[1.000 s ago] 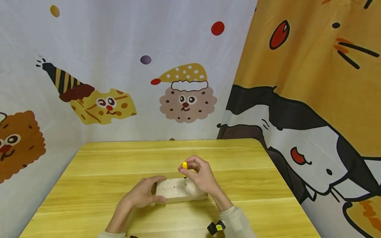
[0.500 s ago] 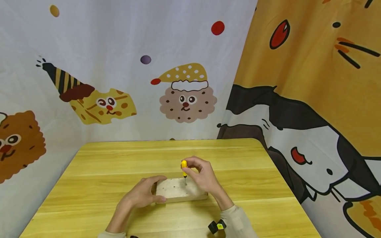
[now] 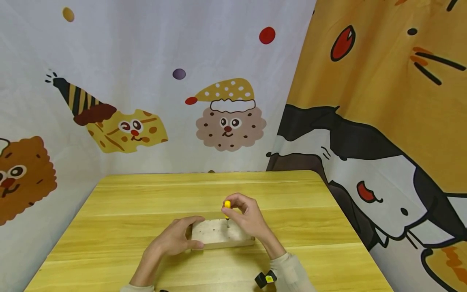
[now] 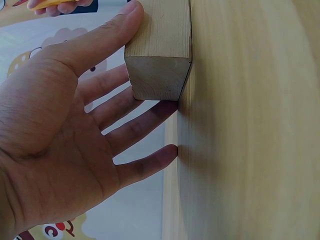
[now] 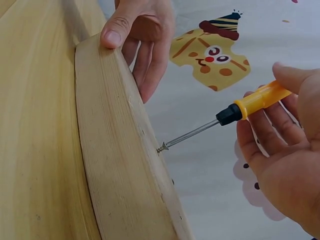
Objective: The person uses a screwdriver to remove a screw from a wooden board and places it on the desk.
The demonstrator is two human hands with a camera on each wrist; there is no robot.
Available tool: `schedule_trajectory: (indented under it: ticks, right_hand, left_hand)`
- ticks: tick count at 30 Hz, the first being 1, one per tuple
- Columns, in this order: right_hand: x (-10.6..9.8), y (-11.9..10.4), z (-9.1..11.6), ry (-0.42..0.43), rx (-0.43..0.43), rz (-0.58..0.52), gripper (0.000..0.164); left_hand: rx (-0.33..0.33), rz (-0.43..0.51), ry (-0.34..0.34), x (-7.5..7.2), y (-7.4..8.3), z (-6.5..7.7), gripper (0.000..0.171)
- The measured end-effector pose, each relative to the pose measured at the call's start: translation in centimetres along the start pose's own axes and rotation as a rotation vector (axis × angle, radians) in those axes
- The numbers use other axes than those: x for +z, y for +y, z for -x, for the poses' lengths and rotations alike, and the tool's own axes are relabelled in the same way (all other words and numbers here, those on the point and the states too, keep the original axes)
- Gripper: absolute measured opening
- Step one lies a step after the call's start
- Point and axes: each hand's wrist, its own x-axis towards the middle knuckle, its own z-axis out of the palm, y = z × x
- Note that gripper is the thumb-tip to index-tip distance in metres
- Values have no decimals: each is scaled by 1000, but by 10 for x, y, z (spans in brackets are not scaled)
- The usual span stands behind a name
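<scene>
A pale wooden block [image 3: 215, 235] lies on the table in front of the person, with several small dark holes or spots on its top. The left hand [image 3: 173, 237] holds the block's left end, thumb on the near side and fingers toward the far side; its end grain [image 4: 157, 77] shows in the left wrist view. Over the block, the right hand [image 3: 248, 215] grips a yellow-handled screwdriver [image 3: 227, 205] between thumb and fingers, shaft pointing down. In the right wrist view, the tip meets the head of a screw [image 5: 162, 147] standing partly out of the wood.
The wood-grain table [image 3: 146, 202] reaches back to a cartoon-printed curtain [image 3: 153, 52]. Near the right sleeve [image 3: 292, 271] is a small black thing with a yellow patch [image 3: 269, 279]. A dark object is cut off at the bottom edge of the head view.
The right fingers shift around the screwdriver handle, which rises and leans slightly, then dips back, its tip staying at the same spot. The left hand and the block keep their place.
</scene>
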Motion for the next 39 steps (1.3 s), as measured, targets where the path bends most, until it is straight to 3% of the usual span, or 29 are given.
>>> schedule_trajectory:
  ticks: [7,23,34,39]
  right_hand:
    - [0,-2,-1,30,42,7,24]
    - [1,-2,-1,19,24,35,17]
    - [-1,-1,-1,-36,-20,-10,17]
    - [0,-2,0,-33,13,-15,14]
  left_hand:
    - [2,-1,0,0,0,0,82]
    - [-7,6,1,-1,3,2,82]
    - [-5,-10,12,0,4,1,82]
    - [-4,-8,19,2,2,1,82]
